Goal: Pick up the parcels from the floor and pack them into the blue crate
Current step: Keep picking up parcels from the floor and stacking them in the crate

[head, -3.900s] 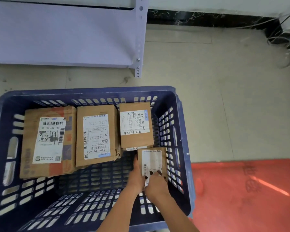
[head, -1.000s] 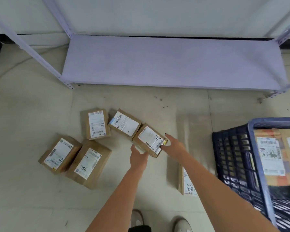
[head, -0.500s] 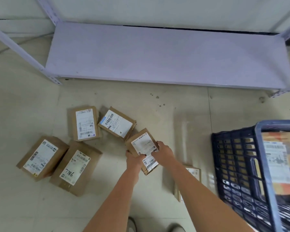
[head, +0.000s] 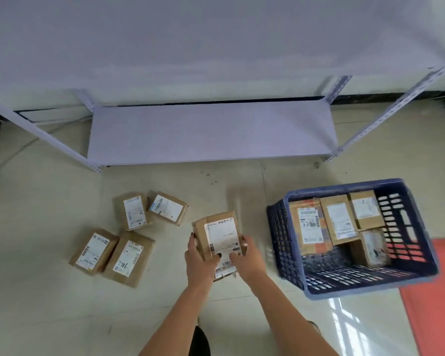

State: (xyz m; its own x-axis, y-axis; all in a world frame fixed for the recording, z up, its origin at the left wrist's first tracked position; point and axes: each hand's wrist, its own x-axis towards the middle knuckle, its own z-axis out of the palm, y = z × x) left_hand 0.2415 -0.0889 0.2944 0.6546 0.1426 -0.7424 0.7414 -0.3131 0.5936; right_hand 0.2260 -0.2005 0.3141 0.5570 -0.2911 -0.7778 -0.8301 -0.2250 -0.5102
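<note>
I grip one parcel (head: 217, 233) at frame centre, left hand (head: 199, 258) and right hand (head: 247, 255) clamped on its lower corners. The blue crate (head: 419, 274) sits at right, holding four parcels. I should keep the label up, carry it level rightward, and seat it in the crate's open front area.

The single head view looks steeply down (wide-angle) at the floor (head: 49, 317), from standing height.
</note>
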